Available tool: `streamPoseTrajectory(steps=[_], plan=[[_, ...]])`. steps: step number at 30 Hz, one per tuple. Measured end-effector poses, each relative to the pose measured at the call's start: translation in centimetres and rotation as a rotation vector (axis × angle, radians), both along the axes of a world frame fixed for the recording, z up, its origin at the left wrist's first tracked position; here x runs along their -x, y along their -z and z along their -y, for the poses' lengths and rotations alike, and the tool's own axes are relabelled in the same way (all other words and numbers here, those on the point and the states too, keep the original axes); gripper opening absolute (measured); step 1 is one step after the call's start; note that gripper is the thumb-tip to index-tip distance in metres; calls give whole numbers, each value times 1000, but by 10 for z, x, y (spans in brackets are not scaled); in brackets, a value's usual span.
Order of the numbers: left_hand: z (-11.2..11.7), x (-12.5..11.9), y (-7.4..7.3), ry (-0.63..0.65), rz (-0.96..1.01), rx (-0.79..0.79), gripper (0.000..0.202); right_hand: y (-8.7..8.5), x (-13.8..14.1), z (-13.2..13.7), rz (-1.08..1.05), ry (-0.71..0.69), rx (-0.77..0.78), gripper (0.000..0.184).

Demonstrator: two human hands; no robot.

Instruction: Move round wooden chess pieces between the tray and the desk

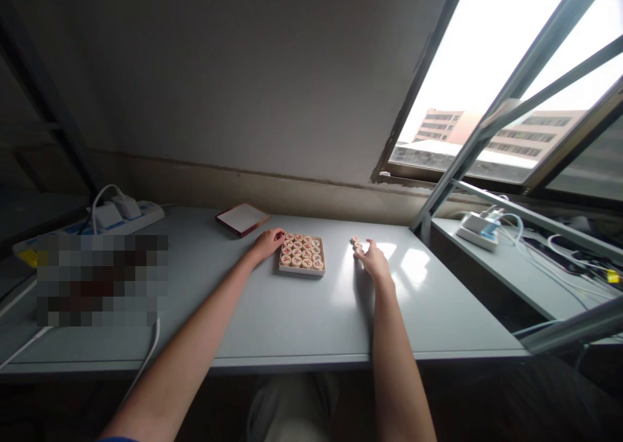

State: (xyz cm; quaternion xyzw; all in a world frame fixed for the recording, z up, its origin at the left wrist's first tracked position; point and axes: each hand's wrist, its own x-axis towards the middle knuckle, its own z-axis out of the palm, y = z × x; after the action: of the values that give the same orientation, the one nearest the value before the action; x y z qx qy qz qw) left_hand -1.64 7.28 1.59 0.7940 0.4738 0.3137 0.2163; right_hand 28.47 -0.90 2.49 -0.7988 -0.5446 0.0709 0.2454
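Note:
A shallow box (pixel 302 272) stands on the grey desk, filled with rows of round wooden xiangqi pieces (pixel 306 254) marked with red and dark characters. At its far left corner, my left hand (pixel 269 243) has its fingers curled against the box edge. To the right of the box, a few loose xiangqi pieces (pixel 355 240) lie on the desk in a short line. My right hand (pixel 374 260) is at the near end of that line, thumb and fingers around a piece that is partly hidden by them.
A box lid (pixel 243 219) lies inside-up at the back, near the wall. Power strips with plugs (pixel 141 216) sit at the far left, beside a blurred patch and white cables. Metal frame bars (pixel 452 176) and another power strip (pixel 477 231) stand at the right, below the window.

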Motion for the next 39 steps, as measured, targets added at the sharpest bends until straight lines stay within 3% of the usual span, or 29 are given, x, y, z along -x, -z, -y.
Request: streamPoseTrajectory(steps=[5, 7, 9, 11, 13, 16, 23, 26, 30, 35, 39], plan=[[1, 0, -2, 4, -10, -10, 27, -14, 12, 5, 193, 95, -118, 59], [3, 0, -3, 2, -10, -11, 27, -23, 20, 7, 175, -41, -214, 51], [3, 0, -4, -2, -11, -7, 26, -31, 30, 9, 48, -317, -214, 38], [4, 0, -5, -8, -11, -2, 26, -37, 41, 11, -86, -589, -100, 31], [3, 0, -4, -14, -7, 5, 26, -40, 49, 13, -172, -751, 56, 29], [2, 0, -3, -18, -3, 14, 27, -39, 54, 14, -232, -812, 162, 30], [2, 0, -3, -17, -20, -2, 26, -35, 61, 11, -291, -863, 96, 30], [0, 0, -1, 5, -4, -8, 26, -39, 60, 11, -266, -831, 33, 29], [-1, 1, 1, 14, 4, -23, 27, -42, 34, 18, -196, -622, -44, 31], [-1, 1, 0, 0, -18, -29, 27, -26, -9, 24, -136, -255, 105, 28], [-3, 0, 1, 5, -15, -23, 27, -19, -12, 21, -27, -82, 190, 31]])
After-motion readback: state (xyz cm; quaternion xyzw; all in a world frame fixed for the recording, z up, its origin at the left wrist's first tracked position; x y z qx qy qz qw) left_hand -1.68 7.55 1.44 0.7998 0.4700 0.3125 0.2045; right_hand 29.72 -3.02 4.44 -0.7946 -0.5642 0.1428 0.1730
